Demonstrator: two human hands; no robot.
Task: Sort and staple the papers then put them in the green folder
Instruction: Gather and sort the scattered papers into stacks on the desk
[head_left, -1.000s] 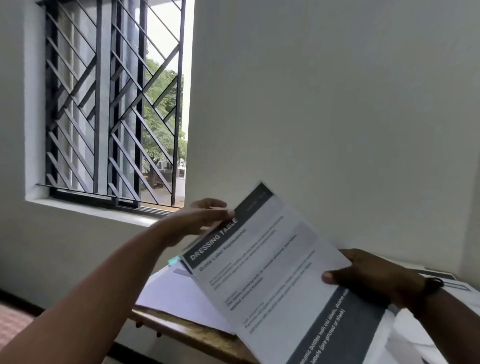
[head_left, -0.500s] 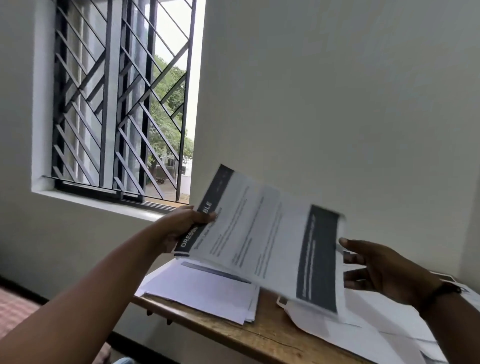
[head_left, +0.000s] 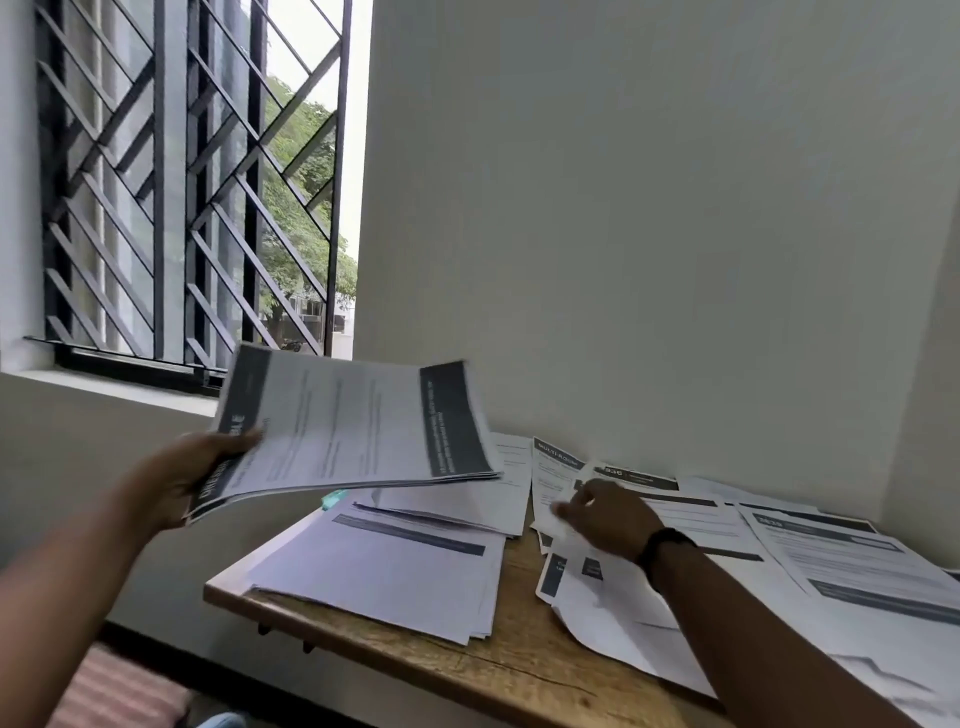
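My right hand (head_left: 605, 512) has let go of the printed bundle (head_left: 353, 426) and dropped onto the loose sheets (head_left: 727, 530) spread on the right of the wooden table (head_left: 524, 660), fingers relaxed and resting on the paper, pinching nothing I can make out. My left hand (head_left: 205, 475) now carries the bundle alone, gripping its dark header edge, holding it nearly flat in the air above the neat stack (head_left: 395, 571) at the table's left end. A bit of teal (head_left: 332, 498) peeks out under the bundle, beside that stack; what it belongs to, I can't tell. Barred window (head_left: 182, 182) behind, on the left.
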